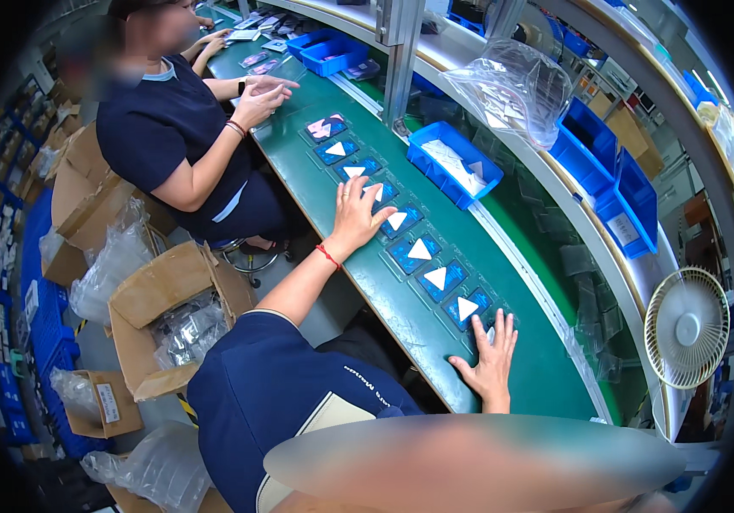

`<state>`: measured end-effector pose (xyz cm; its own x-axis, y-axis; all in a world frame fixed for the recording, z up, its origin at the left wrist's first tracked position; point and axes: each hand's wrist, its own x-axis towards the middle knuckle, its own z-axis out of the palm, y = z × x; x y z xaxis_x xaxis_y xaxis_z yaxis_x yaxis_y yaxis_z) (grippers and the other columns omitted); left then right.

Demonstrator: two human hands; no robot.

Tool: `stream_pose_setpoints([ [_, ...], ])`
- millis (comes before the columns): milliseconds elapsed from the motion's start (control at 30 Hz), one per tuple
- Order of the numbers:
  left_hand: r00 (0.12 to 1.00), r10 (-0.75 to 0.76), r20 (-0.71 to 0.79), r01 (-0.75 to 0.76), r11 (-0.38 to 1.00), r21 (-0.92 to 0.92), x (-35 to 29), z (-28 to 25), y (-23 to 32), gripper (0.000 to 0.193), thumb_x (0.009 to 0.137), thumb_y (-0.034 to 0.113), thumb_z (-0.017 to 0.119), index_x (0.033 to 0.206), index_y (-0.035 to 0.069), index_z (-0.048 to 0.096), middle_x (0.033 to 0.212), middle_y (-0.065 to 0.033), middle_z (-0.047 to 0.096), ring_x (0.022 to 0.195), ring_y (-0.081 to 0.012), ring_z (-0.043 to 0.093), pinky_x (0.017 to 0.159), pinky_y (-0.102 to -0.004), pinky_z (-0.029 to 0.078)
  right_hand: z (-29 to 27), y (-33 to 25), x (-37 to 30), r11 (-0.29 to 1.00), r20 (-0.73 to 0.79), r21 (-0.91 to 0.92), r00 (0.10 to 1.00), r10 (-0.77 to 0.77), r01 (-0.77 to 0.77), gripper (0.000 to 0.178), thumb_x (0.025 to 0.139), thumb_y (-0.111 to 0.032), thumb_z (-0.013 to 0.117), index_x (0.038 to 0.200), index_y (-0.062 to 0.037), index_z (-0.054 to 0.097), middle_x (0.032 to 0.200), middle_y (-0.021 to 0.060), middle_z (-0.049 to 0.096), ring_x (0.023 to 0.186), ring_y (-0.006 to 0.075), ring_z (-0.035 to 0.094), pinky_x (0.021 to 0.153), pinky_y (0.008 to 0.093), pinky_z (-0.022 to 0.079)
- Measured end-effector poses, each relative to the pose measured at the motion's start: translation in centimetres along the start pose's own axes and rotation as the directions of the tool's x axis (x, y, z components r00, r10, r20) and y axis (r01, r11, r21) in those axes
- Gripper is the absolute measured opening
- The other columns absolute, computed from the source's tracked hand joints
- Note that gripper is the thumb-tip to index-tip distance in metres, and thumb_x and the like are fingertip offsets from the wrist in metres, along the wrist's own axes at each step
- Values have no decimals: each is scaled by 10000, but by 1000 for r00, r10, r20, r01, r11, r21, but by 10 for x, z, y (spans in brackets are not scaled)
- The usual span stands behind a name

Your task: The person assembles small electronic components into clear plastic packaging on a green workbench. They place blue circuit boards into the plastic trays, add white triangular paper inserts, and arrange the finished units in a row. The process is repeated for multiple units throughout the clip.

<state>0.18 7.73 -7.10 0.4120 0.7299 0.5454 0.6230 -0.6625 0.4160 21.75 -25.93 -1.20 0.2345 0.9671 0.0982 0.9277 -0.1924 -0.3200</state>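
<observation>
While the left hand (355,215), red string bracelet at the wrist, sits palm-down with fingers spread over the middle of the row, the right hand (490,363) is open too, fingers splayed at the row's near end. Neither looks closed round anything; can't tell how firmly either presses.

Row in question: flat dark-blue squares with white triangles (419,250) in clear plastic, running from far left to near right along the green work table (367,286). Left fingers partly cover one square. Right fingers hide most of whatever lies at the near end — a pale bit shows between them, too covered to identify. Far-end piece is pink and white (326,128).

Around it: rectangular blue plastic bin (415,159) of white pieces just right of the row, far half. Grey metal post (401,68) rises beyond it at the table's right edge, in front of the white curved shelf (568,181). Shelf carries a clear plastic bag (516,90) and two open blue bins; white round fan (687,327) nearer, on the right.

Far left, a co-worker in a dark top (170,128) sits at the table, hands together above it. Left floor is crowded — open brown cardboard box (158,286) with clear plastic inside, more boxes around it.
</observation>
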Motion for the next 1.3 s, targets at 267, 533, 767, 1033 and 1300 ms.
stream_pose_setpoints([
  [267, 996, 56, -67, -55, 998, 12, -1, -3, 8, 547, 851, 477, 652, 1167, 33, 609, 1270, -226, 485, 1238, -424, 414, 1060, -533, 309, 9, -7, 11, 997, 79, -79, 997, 23, -17, 651, 771, -488, 712, 1363, -285, 530, 1532, 187, 274, 1428, 406, 189, 1106, 671, 93],
  [533, 995, 43, -88, -46, 999, -30, -2, -2, 8, 536, 836, 495, 664, 1109, 33, 648, 1254, -225, 512, 1270, -438, 401, 1075, -573, 282, 15, -12, 18, 997, 60, -71, 998, 25, -21, 583, 808, -425, 701, 1351, -285, 539, 1534, 178, 274, 1425, 403, 196, 1104, 672, 99],
  [767, 991, 61, -118, -65, 997, -30, -2, -1, 6, 500, 842, 475, 665, 1070, 30, 663, 1230, -219, 529, 1262, -428, 410, 1071, -554, 294, 21, -15, 25, 997, 57, -73, 998, 21, -16, 557, 823, -378, 697, 1350, -296, 537, 1538, 170, 264, 1428, 397, 193, 1102, 678, 99],
  [1033, 978, 61, -200, -70, 997, -35, -2, -8, 8, 378, 826, 354, 713, 1012, 28, 668, 1175, -196, 546, 1202, -402, 460, 1008, -479, 384, 28, -28, 42, 997, 53, -73, 998, 29, -26, 539, 852, -366, 668, 1366, -302, 518, 1535, 180, 264, 1429, 405, 184, 1098, 684, 93],
  [1300, 965, 84, -248, -104, 992, -68, 0, -10, 8, 296, 853, 278, 686, 973, 8, 671, 1127, -200, 568, 1136, -398, 499, 960, -468, 414, 30, -35, 49, 997, 56, -72, 998, 27, -23, 539, 865, -373, 654, 1378, -303, 504, 1532, 186, 270, 1429, 411, 182, 1096, 686, 89],
])
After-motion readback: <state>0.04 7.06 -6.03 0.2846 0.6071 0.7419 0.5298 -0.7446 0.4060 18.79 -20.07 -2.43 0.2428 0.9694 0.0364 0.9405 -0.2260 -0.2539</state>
